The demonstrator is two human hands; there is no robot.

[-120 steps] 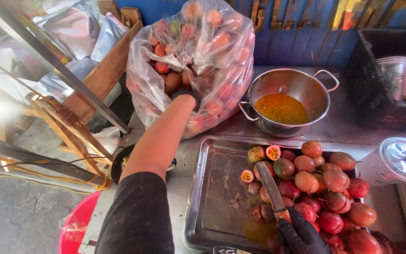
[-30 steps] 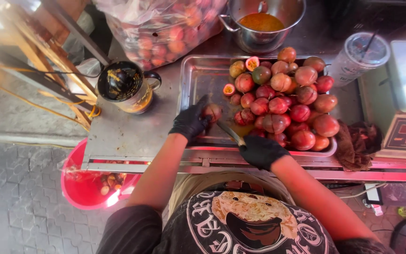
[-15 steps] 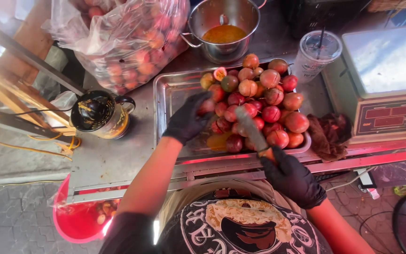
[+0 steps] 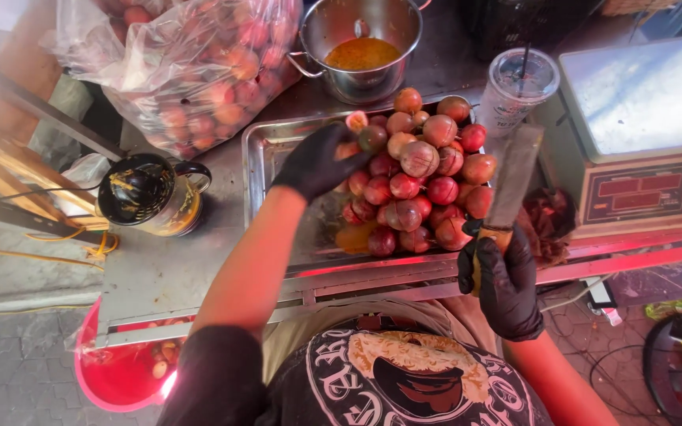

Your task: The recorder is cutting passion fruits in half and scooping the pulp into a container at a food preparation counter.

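My right hand (image 4: 503, 280) is wrapped tight around the wooden handle of a cleaver (image 4: 511, 177), blade pointing up. Left hand (image 4: 317, 162) is over the steel tray (image 4: 266, 150), fingers closed on a passion fruit (image 4: 349, 148) at the pile's edge. Pot of pulp (image 4: 363, 54) sits behind.

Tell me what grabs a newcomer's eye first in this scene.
The heap of red passion fruits piled in the metal tray at centre. Over it, the black-gloved left hand grips one fruit, while the right hand raises a broad knife beside the tray. Behind stands a pot of orange pulp.
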